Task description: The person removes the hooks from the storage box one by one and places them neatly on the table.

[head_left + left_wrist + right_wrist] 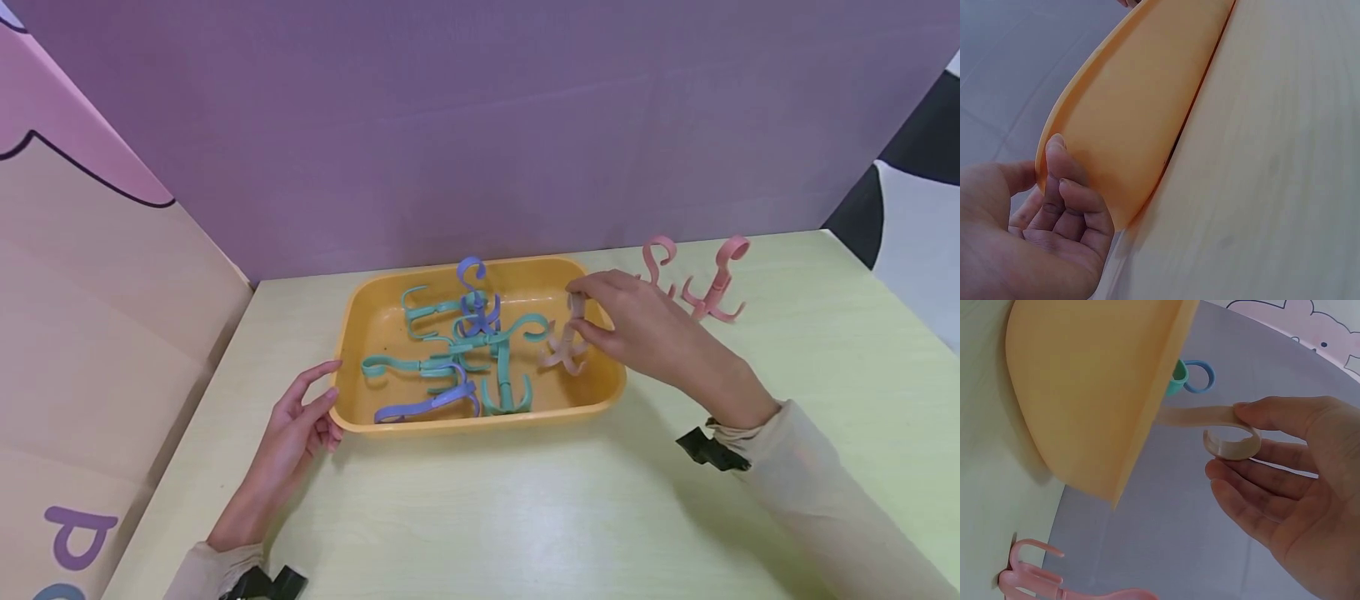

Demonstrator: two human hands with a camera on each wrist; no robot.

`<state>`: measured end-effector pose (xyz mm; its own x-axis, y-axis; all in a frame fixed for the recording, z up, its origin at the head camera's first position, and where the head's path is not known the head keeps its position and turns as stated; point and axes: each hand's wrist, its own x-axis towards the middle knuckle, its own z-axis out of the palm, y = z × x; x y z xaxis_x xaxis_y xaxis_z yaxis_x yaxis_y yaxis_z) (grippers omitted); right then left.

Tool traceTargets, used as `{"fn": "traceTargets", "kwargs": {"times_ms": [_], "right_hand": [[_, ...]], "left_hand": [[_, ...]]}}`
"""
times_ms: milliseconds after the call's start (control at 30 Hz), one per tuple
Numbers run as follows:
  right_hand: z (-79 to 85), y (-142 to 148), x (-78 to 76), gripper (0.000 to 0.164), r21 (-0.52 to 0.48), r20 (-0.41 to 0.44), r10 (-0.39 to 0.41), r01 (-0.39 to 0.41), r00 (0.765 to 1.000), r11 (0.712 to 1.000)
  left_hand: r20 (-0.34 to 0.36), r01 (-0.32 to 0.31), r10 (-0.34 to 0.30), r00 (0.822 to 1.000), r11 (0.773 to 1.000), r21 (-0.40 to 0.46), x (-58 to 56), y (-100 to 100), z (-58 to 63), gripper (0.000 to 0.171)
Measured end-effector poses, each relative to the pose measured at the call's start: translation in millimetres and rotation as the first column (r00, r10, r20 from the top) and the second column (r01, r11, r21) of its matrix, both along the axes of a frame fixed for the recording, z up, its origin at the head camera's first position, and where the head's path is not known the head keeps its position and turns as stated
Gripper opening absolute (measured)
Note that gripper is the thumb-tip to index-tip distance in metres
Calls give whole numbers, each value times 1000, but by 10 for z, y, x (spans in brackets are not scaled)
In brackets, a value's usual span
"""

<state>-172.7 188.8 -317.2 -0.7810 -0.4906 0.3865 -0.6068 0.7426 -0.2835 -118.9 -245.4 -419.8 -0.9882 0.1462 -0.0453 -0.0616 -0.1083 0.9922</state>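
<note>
A yellow plastic basket (450, 428) stands on the table, holding several green and purple multi-prong hooks. At its left end my left hand (303, 421) grips the rim, with curled fingers against the outer wall (1129, 112) in the left wrist view. My right hand (637, 329) pinches a pale beige hook (564, 348) by its curled top, over the basket's right end. The right wrist view shows that curl (1238, 449) between thumb and fingers, while the basket wall hides the prongs. In the head view the prongs point down inside the basket.
Two pink hooks stand on the table right of the basket: one (718, 287) in full view, the other (658, 250) partly behind my right hand. A purple panel (465, 142) rises along the table's back edge. A pale printed panel (97, 333) borders the left side.
</note>
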Motion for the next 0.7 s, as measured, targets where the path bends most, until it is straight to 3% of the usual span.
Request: {"fn": "traceTargets", "kwargs": {"times_ms": [500,700], "right_hand": [[117,91,14,31,-35,-165,32,-39,986,999],[193,132,45,30,-50,-192,-3,-7,981,999]], "left_hand": [[-8,14,-14,1000,1000,4,-4,-2,-4,46],[-4,15,-15,1000,1000,1,0,-6,-2,46]]}}
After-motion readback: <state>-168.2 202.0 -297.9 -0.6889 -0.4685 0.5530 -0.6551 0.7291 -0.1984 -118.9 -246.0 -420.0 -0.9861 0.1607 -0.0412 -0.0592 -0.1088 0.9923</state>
